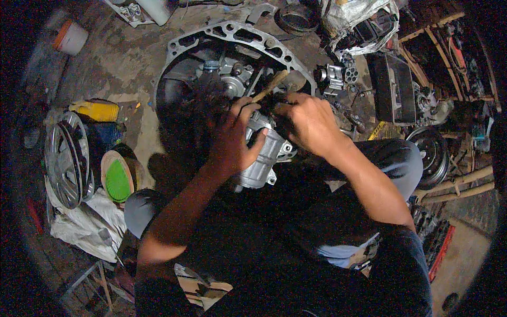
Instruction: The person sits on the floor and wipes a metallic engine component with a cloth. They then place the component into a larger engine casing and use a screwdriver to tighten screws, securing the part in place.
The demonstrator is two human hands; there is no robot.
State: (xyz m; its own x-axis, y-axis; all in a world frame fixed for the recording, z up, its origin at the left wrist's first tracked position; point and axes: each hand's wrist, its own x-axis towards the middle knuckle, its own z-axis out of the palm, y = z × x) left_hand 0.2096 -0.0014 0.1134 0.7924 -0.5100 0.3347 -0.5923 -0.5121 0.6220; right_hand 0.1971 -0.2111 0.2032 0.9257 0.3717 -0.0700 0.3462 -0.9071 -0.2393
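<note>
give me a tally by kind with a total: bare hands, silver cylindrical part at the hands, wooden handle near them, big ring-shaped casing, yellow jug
Bare hands: 2, the left hand and right hand
Silver part: 1
Wooden handle: 1
Ring-shaped casing: 1
Yellow jug: 1
Total: 6

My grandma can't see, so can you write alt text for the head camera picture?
A person's left hand touches a silver metal part, with the right hand close beside it. Just beyond is a large housing with a curved, holed rim. A yellow container lies off to the left.
</note>
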